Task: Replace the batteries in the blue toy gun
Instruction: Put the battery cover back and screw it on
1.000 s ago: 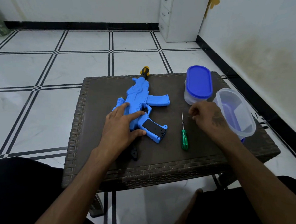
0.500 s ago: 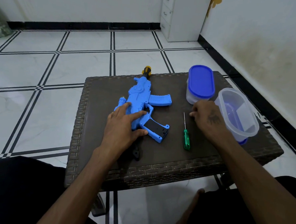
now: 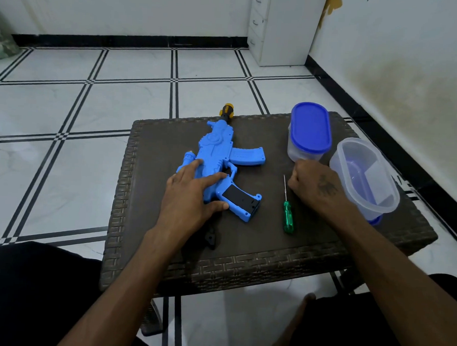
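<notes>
Toy gun (image 3: 217,156) lies flat mid-frame on the brown wicker table (image 3: 311,246), muzzle toward top of frame and past the far edge, grip toward the lower right with a dark panel showing; rear part hidden under the left hand (image 3: 192,194). Left hand lies on the gun, fingers straight, thumb against the grip. Right hand (image 3: 316,185) sits on the table right of centre, fingers curled under; can't tell if it pinches something, fingertips hidden. Green screwdriver (image 3: 287,210) lies between the hands, tip just beside the right hand. Lidded tub (image 3: 310,130) upper right; open clear tub (image 3: 364,177) beside it, partly behind the right wrist. Small black piece (image 3: 210,236) below the left wrist, hard to identify. Versus a second ago: right hand has drawn nearer the screwdriver tip, fist tighter; left hand and gun unchanged
</notes>
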